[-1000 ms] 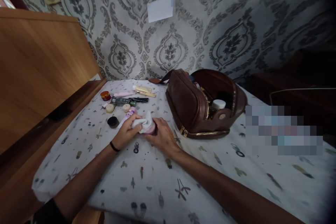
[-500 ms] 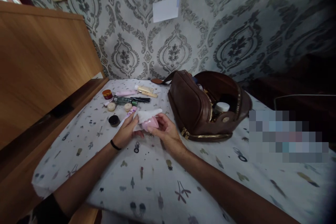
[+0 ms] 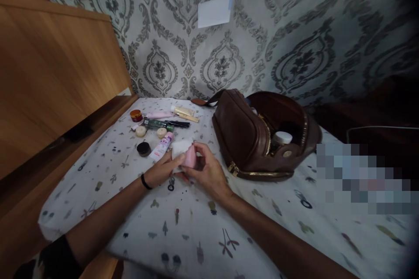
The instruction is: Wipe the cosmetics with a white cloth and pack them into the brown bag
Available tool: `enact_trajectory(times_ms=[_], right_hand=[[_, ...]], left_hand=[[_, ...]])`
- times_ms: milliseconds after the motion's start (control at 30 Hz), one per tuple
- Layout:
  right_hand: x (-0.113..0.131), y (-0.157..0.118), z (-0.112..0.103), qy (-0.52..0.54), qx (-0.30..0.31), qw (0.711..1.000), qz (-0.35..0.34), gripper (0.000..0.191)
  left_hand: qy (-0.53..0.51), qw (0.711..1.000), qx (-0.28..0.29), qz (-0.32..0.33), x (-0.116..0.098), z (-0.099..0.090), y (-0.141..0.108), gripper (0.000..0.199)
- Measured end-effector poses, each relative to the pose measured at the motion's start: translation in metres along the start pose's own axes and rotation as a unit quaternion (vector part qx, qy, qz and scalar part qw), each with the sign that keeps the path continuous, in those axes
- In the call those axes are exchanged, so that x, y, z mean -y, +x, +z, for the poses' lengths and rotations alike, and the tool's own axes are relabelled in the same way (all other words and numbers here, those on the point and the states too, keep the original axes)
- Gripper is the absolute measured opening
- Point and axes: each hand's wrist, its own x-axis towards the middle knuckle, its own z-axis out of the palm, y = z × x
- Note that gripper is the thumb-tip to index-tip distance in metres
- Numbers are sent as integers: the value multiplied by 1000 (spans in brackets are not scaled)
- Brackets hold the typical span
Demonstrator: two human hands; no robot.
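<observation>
My right hand (image 3: 212, 174) grips a small pink container (image 3: 190, 157) between thumb and fingers; its exact kind is unclear. Against its left side, my left hand (image 3: 163, 171) presses a crumpled white wipe (image 3: 179, 148), fingers closed. Both hands are close together just above the patterned cloth. A white and pink tube (image 3: 163, 146) lies right behind my left hand. Beside that tube sits a black-lidded jar (image 3: 143, 149). To the right of my right hand stands an open brown leather bag (image 3: 240, 137), with a white-lidded jar (image 3: 283, 137) inside.
Two small cream-lidded jars (image 3: 161, 132), a red jar (image 3: 135, 115), a green tube (image 3: 157, 124), a black stick (image 3: 178, 124) and a cream tube (image 3: 183, 111) lie toward the wall. A wooden panel (image 3: 59, 52) borders the left side. A blurred patch covers the right.
The pink container has turned in my hands, and the wipe is now bunched against its left side. My left thumb has come forward over the wipe. The view has shifted slightly.
</observation>
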Motion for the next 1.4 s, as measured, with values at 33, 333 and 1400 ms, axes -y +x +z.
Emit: enact_trajectory(times_ms=[33,333,1400], right_hand=[[2,-1,0,-21,8,1000,-8,59],[11,-6,1,-89,35,990,-103,51],[-3,-1,-1,143,30,985,91,44]], left_hand=[[0,1000,-5,-1,1,0,1,63],[-39,995,-76,46,2,-1,6,68],[389,882,30,265,-18,2,-14,54]])
